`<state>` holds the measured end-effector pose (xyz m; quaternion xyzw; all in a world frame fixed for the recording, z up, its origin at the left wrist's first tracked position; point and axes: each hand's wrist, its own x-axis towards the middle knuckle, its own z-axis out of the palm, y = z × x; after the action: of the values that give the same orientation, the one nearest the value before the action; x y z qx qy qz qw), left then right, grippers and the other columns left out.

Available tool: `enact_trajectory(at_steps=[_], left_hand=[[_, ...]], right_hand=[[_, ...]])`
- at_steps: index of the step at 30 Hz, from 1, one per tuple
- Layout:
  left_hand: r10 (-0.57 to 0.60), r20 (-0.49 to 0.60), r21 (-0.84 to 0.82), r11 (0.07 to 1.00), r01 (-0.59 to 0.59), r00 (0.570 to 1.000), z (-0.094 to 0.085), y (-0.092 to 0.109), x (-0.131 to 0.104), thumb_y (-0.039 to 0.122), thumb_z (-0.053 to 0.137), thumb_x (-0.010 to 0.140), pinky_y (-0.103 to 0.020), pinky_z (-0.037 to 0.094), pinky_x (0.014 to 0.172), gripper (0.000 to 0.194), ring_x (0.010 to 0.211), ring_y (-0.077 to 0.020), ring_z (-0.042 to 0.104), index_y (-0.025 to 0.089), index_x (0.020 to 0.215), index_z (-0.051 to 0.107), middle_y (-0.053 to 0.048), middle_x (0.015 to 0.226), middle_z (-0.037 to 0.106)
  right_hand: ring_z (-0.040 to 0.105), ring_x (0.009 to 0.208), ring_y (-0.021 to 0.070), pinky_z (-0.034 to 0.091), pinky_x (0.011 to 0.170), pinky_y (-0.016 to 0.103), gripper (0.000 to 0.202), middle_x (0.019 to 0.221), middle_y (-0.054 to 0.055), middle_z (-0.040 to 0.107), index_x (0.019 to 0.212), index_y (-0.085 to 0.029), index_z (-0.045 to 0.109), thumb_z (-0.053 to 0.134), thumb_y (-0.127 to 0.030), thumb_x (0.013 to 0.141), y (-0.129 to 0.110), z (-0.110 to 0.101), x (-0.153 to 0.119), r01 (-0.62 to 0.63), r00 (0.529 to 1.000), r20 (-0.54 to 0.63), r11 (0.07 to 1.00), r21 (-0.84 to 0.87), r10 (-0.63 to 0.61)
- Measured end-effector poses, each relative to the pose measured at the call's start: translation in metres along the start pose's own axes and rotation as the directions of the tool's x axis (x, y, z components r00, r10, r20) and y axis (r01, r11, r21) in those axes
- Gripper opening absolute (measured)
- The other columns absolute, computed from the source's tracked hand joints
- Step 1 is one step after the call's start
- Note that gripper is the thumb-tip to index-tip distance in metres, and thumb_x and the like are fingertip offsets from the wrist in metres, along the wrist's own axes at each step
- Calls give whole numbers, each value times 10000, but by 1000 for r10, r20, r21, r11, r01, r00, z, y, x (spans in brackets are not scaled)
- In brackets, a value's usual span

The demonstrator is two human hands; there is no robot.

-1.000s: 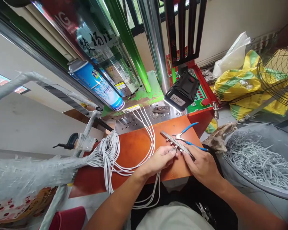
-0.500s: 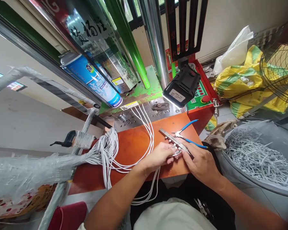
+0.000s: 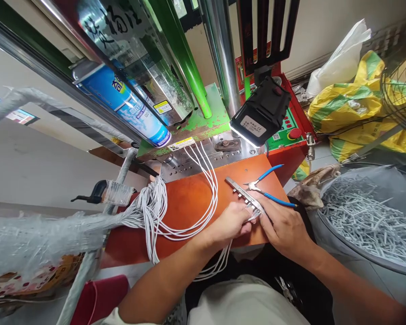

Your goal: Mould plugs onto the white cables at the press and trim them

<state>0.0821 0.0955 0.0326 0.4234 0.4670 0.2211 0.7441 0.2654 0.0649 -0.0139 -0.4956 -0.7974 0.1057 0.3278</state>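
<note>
A narrow metal mould bar (image 3: pixel 241 191) with a row of small teeth lies slanted over the orange board (image 3: pixel 186 198). My right hand (image 3: pixel 286 225) grips its near end from the right, thumb and fingers closed along the side. My left hand (image 3: pixel 234 221) is closed in a pinch at the toothed side. White cables (image 3: pixel 227 253) rise from my lap to beneath this hand; their ends are hidden by my fingers. Just beyond my right hand rest blue-handled pliers (image 3: pixel 270 195), jaws pointing at the bar. More white cables (image 3: pixel 212 189) loop from the press to a bundle (image 3: pixel 155 203).
A green press (image 3: pixel 203 108) stands behind the board, with a blue spray can (image 3: pixel 131 108) and a black lamp (image 3: pixel 262 110). A red control box (image 3: pixel 287 149) sits at its right. A lined bin (image 3: pixel 368 216) of white scraps is at right, wrapped cables (image 3: pixel 47 234) at left.
The view has shifted slightly. My left fingers have moved lower along the bar, so more of its teeth show. My right hand still grips the near end.
</note>
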Motion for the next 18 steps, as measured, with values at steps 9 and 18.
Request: enact_trajectory(at_steps=[9, 18], left_hand=[[92, 43, 35, 995, -94, 995, -5, -3, -5, 632, 661, 912, -230, 118, 458, 492, 473, -47, 226, 154, 822, 585, 84, 550, 381], [317, -363, 361, 915, -182, 876, -39, -10, -4, 559, 555, 1003, -199, 408, 479, 404, 461, -94, 525, 185, 851, 552, 28, 585, 589]], right_hand=[[674, 1278, 232, 563, 1071, 359, 420, 1440, 67, 662, 1461, -193, 579, 448, -257, 1068, 0, 5, -2, -11, 998, -55, 999, -47, 9], [718, 1197, 238, 586, 1019, 337, 399, 1373, 71, 705, 1412, -196, 639, 472, -248, 1053, -3, 8, -1, -48, 995, -94, 995, -88, 40]])
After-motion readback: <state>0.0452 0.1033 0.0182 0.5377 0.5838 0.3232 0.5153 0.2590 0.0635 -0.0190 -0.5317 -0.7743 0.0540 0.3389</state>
